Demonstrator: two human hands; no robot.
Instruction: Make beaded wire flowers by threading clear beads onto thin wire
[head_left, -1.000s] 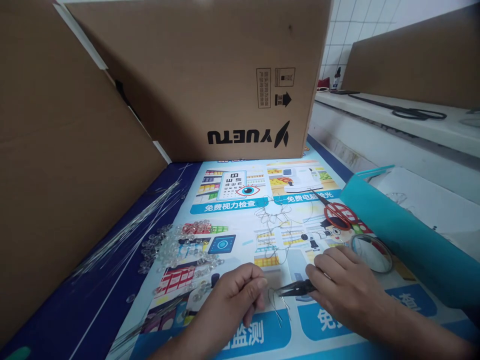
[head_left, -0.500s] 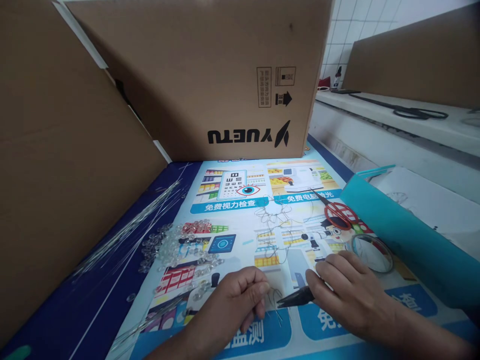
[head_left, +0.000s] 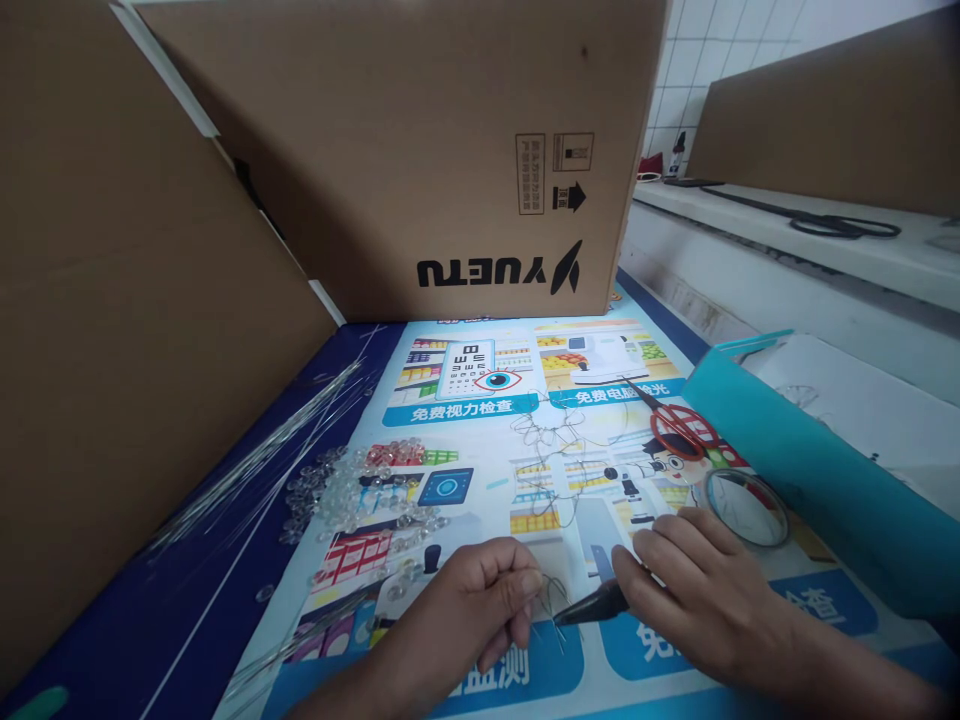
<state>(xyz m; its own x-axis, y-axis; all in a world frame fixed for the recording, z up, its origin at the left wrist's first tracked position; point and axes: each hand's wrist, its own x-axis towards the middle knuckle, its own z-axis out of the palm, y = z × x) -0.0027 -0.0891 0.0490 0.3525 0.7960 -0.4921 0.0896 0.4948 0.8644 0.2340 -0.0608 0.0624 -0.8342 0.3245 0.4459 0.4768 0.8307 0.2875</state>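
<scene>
My left hand (head_left: 491,600) is closed in a pinch on a piece of thin wire (head_left: 555,600), whose loops and loose ends stick out past the thumb. My right hand (head_left: 705,590) is wrapped round a pair of dark pliers (head_left: 596,605); the handles are hidden in the palm. The pliers' pointed tip is at the wire, just right of my left fingertips. I cannot tell whether the jaws grip it. Bent wire shapes (head_left: 547,430) lie on the printed sheet beyond my hands. A heap of clear beads (head_left: 337,495) is to the left.
Straight wires (head_left: 262,450) lie along the left side, and more (head_left: 277,655) near my left forearm. Red-handled scissors (head_left: 679,428) and a round clear-topped container (head_left: 746,507) are at right, beside a teal box (head_left: 810,480). A cardboard box (head_left: 405,150) stands at the back.
The pliers' tip has dipped slightly and now meets the wire ends. My left hand has barely moved and keeps its pinch.
</scene>
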